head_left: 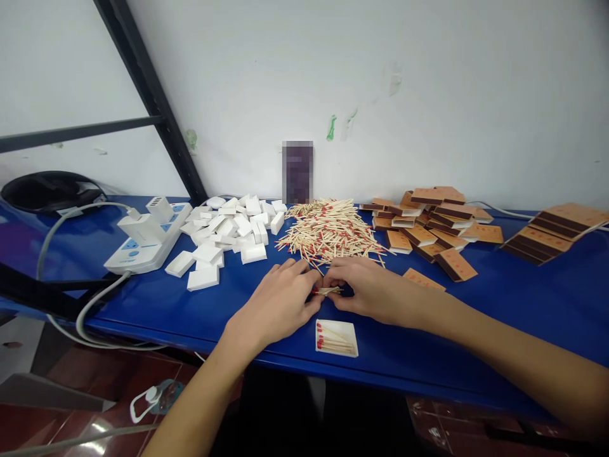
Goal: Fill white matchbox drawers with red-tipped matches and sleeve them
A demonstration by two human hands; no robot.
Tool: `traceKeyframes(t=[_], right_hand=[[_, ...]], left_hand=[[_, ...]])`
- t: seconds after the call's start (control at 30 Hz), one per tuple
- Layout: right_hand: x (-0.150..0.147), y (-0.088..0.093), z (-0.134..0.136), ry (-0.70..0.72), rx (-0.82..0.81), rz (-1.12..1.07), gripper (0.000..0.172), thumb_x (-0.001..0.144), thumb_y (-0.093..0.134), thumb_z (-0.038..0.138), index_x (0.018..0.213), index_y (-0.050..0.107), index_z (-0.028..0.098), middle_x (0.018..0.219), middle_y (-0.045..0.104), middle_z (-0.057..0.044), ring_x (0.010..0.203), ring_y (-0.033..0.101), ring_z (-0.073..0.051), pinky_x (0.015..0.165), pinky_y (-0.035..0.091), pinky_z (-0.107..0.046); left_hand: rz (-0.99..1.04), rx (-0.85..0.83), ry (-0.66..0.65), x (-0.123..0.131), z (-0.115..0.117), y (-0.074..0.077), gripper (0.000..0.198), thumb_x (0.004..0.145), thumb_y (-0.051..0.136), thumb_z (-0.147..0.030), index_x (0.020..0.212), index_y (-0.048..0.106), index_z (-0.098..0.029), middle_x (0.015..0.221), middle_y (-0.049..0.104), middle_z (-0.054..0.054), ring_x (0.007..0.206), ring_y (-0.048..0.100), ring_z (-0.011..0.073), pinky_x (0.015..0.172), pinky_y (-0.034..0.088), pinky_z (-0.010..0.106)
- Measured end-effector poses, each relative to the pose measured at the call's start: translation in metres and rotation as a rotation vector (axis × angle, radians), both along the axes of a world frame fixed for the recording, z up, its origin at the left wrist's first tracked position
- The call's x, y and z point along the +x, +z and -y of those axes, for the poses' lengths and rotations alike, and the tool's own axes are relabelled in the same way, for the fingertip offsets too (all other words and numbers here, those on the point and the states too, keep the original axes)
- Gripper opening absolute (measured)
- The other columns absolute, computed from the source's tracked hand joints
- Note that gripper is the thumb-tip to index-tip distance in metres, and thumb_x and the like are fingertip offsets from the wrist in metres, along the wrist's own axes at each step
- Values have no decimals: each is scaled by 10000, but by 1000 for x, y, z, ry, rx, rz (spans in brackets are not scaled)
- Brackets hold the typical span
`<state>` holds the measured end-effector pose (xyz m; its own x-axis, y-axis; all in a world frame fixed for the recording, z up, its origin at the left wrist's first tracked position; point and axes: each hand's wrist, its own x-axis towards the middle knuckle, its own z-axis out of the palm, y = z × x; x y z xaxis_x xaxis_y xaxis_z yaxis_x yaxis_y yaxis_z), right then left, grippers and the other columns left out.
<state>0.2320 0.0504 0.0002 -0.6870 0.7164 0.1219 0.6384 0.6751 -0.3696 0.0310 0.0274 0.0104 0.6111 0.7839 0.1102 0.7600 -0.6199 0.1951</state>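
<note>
Shallow rectangular tray (349, 330), slim pinched matchsticks (329, 291)

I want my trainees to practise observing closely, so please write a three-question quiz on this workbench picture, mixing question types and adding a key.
1. Multiple choice: what do the left hand and right hand hold between them?
a) a power strip
b) a small bundle of matches
c) a plastic bottle

2. True or false: in the nearest white tray, the red heads lie toward the picture's left.

3. Fill in: the heap of loose matches lies between the white box parts on the picture's left and the ____ on its right.

Key: 1. b; 2. True; 3. orange-brown sleeves
</note>
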Motion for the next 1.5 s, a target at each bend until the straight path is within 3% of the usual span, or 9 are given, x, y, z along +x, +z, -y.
traceKeyframes(t=[0.2, 0.3, 0.43, 0.6, 0.73, 0.93, 1.2, 1.4, 1.5], right_hand=[[5, -8, 2, 39, 83, -90, 156, 856, 636, 109, 929, 746, 191, 887, 694, -45, 826, 635, -181, 742, 457, -293], [6, -12, 1, 70, 125, -150, 194, 849, 638, 86, 946, 759, 202, 854, 706, -39, 783, 648, -173, 705, 465, -280], [7, -15, -1, 97, 157, -201, 194, 844, 648, 86, 945, 763, 204, 856, 721, -38, 762, 661, -165, 691, 477, -272], [7, -19, 1, 82, 179, -259, 175, 848, 636, 84, 926, 755, 185, 866, 736, -43, 784, 670, -166, 703, 495, -272], [5, -23, 1, 77, 201, -308, 175, 853, 624, 83, 913, 736, 204, 855, 744, -22, 802, 664, -165, 742, 501, -282], [2, -25, 0, 72, 249, -315, 177, 779, 621, 38, 836, 698, 187, 766, 711, -9, 708, 633, -152, 677, 470, -263], [0, -14, 2, 35, 191, -295, 179, 745, 602, 31, 800, 679, 183, 748, 702, -1, 679, 624, -137, 660, 449, -246], [2, 10, 32, 13, 78, -317, 184, 752, 621, 37, 809, 690, 197, 755, 703, 13, 678, 635, -124, 648, 454, -226], [3, 12, 49, 46, 3, -311, 183, 774, 619, 45, 823, 701, 202, 772, 712, 3, 711, 652, -134, 650, 466, -225]], left_hand=[[-104, -133, -30, 8, -15, 11, 112, 873, 555, -257, 889, 612, -161, 960, 652, 75, 905, 600, 241, 761, 472, 346], [-144, -173, -66, 13, -25, 17, 83, 771, 602, -251, 770, 610, -169, 817, 656, 56, 762, 601, 217, 636, 424, 307], [-186, -204, -94, 18, -31, 23, 94, 702, 591, -239, 631, 570, -181, 616, 587, 21, 577, 522, 168, 532, 328, 289], [-171, -171, -123, 20, -32, 23, 112, 663, 558, -217, 559, 535, -182, 534, 517, 7, 482, 404, 131, 491, 264, 290], [-130, -158, -127, 17, -32, 20, 75, 648, 554, -195, 577, 563, -174, 522, 522, 2, 474, 396, 122, 490, 261, 286], [-87, -173, -122, 11, -30, 21, 75, 682, 547, -171, 658, 617, -168, 580, 601, 5, 519, 471, 123, 522, 294, 274], [-77, -168, -155, 13, -30, 23, 87, 676, 548, -162, 591, 561, -178, 521, 515, -9, 479, 393, 119, 504, 268, 289], [-94, -169, -156, 9, -3, 45, 80, 710, 572, -161, 635, 553, -179, 594, 561, -5, 547, 487, 137, 523, 310, 288], [-94, -215, -166, 9, 13, 46, 76, 744, 578, -178, 674, 550, -189, 693, 603, 6, 686, 566, 177, 574, 354, 284]])
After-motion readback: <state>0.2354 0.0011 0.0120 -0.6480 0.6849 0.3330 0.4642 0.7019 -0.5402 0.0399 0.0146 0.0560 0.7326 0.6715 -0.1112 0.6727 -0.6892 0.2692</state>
